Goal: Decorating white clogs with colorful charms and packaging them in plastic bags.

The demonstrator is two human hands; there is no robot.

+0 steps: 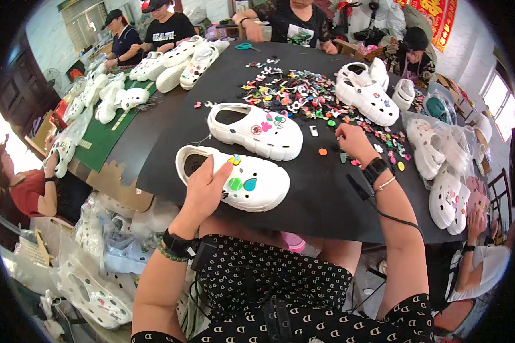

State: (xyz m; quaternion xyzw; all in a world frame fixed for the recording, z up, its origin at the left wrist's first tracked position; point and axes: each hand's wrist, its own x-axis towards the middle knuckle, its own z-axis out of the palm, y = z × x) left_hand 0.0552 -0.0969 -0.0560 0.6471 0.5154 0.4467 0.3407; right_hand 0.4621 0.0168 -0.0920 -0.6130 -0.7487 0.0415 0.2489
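Left hand (pixel 205 186) lay over the near clog (pixel 234 178), palm down on its upper, fingers closed around the heel-side edge, holding it flat on the black table (pixel 303 211). The clog was white, thick-soled, opening toward the left, with a green round charm (pixel 235 184), a teal drop-shaped charm (pixel 250 184) and a small yellow one (pixel 234 160) pressed into its top.

Right hand (pixel 351 142) was out to the right of the clogs, fingers curled down and pinched narrow at the table among loose charms; whether it gripped one could not be told. An orange round charm (pixel 323 152) lay just left of it.

A second white clog (pixel 256 130) sat just behind the first, apart from it, with a pink charm and others on its toe. Further back a spread of mixed coloured charms (pixel 292 91) covered the table's middle. Another pair of clogs (pixel 367 94) stood at the far right, more (pixel 180 63) at the far left by a green mat (pixel 106 137). Bagged clogs (pixel 446 171) were piled at the right edge. Other people sat around the far and side edges of the table.
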